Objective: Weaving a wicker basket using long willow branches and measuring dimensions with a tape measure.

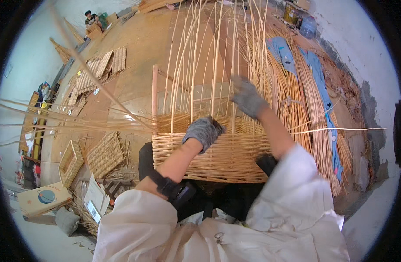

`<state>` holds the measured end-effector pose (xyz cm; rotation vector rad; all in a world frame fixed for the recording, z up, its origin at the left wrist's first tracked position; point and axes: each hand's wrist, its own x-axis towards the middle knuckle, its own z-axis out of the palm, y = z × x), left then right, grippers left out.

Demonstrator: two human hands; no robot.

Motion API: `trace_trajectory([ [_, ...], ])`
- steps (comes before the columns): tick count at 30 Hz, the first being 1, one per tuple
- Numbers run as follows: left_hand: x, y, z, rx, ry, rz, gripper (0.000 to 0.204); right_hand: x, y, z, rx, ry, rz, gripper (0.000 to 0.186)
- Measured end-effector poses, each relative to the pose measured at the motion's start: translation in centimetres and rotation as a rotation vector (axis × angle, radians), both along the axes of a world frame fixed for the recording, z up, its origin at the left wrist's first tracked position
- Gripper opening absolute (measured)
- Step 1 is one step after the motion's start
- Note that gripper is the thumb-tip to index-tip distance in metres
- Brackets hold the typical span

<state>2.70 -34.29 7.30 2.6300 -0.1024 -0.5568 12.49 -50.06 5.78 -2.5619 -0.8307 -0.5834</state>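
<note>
A half-woven wicker basket (226, 163) stands upright at my lap, its near wall a tight weave of pale willow rods. Tall upright stakes (216, 61) rise from its walls, and a thicker corner post (155, 94) stands at its left. My left hand (202, 133), in a grey glove, is closed over the top edge of the near wall, beside a stake. Raised above the basket's right half is my gloved right hand (247, 98), among the stakes. Motion smears its fingers, so I cannot make out what they hold.
Long loose rods (78, 122) stick out leftward from the basket's corner. Rod bundles (292, 109) with blue cloth (283, 54) lie at the right. Woven panels (105, 155), a wooden frame (71, 162) and a phone (93, 211) lie at the left. Another person (92, 22) sits far left.
</note>
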Motion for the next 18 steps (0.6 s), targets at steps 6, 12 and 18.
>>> trace_trajectory([
  [6, 2.6, 2.6, -3.6, -0.116, 0.061, -0.050, 0.062, -0.5, -1.7, 3.7, 0.641, 0.795, -0.226, 0.037],
  [12, 2.8, -0.2, -3.3, -0.138, -0.351, 0.378, 0.068, -11.5, -7.6, -2.2, 1.314, 0.618, -0.016, 0.022],
  [18, 5.5, -3.0, 0.7, 0.141, -0.026, -0.398, 0.027, -13.6, -5.2, 1.8, 1.649, 0.704, -0.069, 0.017],
])
